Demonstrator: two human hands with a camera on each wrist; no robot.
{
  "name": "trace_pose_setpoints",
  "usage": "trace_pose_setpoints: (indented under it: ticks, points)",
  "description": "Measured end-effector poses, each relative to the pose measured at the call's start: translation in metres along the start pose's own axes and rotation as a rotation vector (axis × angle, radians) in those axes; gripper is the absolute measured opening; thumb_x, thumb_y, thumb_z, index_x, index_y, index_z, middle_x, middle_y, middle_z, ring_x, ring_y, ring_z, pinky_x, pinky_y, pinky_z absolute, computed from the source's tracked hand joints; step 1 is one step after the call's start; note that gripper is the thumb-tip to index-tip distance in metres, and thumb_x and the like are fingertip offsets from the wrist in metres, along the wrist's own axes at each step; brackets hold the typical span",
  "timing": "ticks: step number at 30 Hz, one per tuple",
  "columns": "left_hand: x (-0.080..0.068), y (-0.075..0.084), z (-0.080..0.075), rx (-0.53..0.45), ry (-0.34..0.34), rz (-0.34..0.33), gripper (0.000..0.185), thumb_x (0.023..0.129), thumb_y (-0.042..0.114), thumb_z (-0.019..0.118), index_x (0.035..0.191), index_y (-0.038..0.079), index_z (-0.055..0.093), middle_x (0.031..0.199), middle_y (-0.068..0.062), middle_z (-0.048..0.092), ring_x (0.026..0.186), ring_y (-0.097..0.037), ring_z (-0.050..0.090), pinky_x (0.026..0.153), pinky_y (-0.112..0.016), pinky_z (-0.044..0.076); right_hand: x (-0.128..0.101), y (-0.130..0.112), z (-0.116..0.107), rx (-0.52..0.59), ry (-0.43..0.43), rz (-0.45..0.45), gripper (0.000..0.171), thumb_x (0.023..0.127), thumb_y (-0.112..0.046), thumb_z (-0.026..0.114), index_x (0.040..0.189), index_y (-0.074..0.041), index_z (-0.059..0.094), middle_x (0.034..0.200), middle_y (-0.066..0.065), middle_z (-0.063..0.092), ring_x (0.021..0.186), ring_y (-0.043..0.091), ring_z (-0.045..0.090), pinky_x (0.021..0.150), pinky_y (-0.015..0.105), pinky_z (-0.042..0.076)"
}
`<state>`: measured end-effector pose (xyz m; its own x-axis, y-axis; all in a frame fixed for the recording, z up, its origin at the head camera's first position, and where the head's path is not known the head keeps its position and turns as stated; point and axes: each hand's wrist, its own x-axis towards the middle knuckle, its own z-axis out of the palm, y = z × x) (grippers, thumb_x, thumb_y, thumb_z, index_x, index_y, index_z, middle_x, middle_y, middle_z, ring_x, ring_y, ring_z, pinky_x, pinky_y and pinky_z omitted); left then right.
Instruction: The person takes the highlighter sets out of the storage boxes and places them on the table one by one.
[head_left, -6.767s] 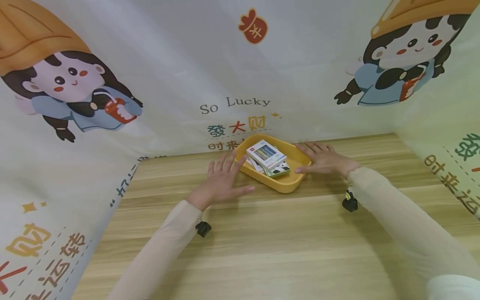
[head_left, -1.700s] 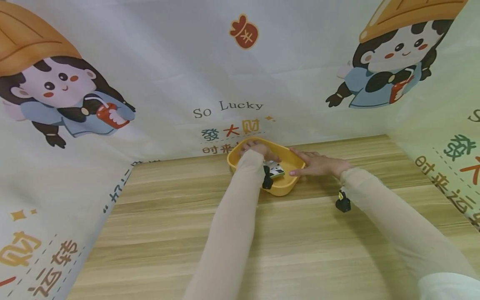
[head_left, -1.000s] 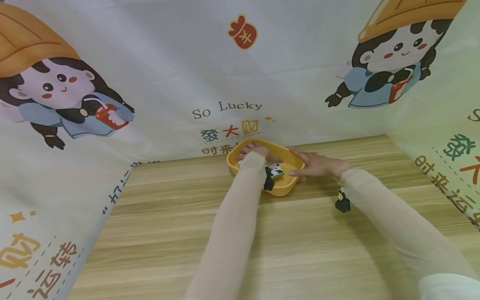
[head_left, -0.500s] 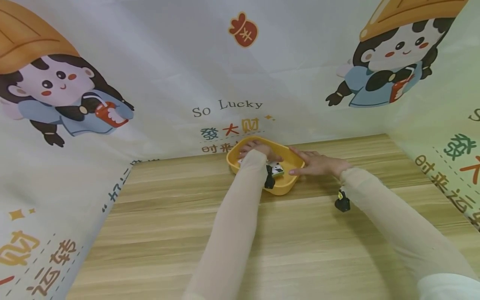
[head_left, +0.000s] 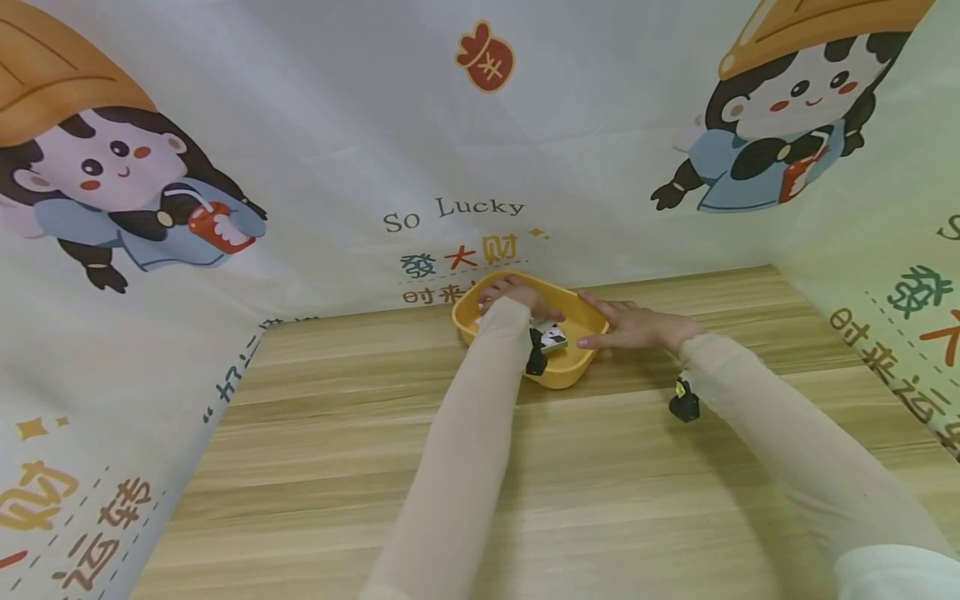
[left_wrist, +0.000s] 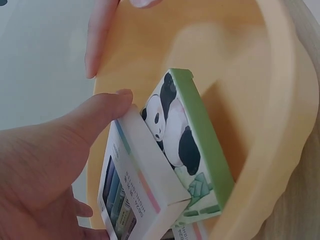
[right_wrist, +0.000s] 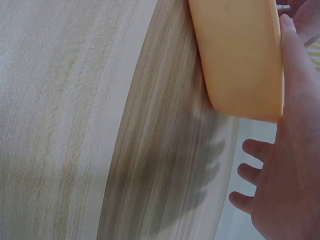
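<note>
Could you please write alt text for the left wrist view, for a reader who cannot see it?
The left hand grips a white box of coloured pens inside a yellow tray, thumb on its top edge. A green-edged panda box leans against the white box, tilted.

There is one shallow yellow plastic tray (head_left: pixel 577 371) on one wooden table (head_left: pixel 600 500), holding one white cardboard box with pastel stripes (left_wrist: pixel 142 192), one green-edged panda-printed box (left_wrist: pixel 187 145) and a third box barely showing beneath (left_wrist: pixel 187 232), with two hands in view.
</note>
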<state>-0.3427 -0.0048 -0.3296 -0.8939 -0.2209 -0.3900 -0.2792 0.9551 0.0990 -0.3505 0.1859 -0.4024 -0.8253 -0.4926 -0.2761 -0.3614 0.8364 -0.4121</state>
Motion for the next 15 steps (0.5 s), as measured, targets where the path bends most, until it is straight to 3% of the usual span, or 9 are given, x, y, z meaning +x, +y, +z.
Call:
trace_pose_setpoints:
  ticks: [6, 11, 15]
  points:
    - [0.001, -0.003, 0.001, 0.009, 0.026, 0.014, 0.109, 0.085, 0.065, 0.063, 0.159, 0.01, 0.006, 0.163, -0.017, 0.02, 0.146, -0.038, 0.031, 0.121, -0.047, 0.033, 0.0, 0.0, 0.001, -0.001, 0.003, -0.009, 0.097, 0.091, -0.071, 0.046, 0.159, -0.029, -0.008, 0.166, 0.02, 0.008, 0.148, 0.056, 0.01, 0.117, 0.074, 0.01]
    - [0.005, -0.007, -0.001, 0.096, 0.041, 0.058, 0.109, 0.085, 0.069, 0.059, 0.158, 0.006, 0.009, 0.163, -0.018, 0.023, 0.143, -0.038, 0.036, 0.118, -0.046, 0.037, 0.0, -0.001, 0.0, 0.004, -0.006, -0.007, 0.097, 0.091, -0.071, 0.047, 0.159, -0.03, -0.009, 0.167, 0.019, 0.008, 0.149, 0.055, 0.009, 0.118, 0.073, 0.008]
    - [0.024, -0.009, 0.0, 0.11, 0.043, 0.104, 0.108, 0.081, 0.072, 0.062, 0.157, 0.007, 0.02, 0.162, -0.021, 0.02, 0.143, -0.042, 0.032, 0.116, -0.05, 0.037, -0.001, 0.0, 0.0, 0.003, -0.008, -0.005, 0.098, 0.091, -0.071, 0.047, 0.159, -0.029, -0.009, 0.166, 0.02, 0.008, 0.148, 0.056, 0.009, 0.117, 0.074, 0.008]
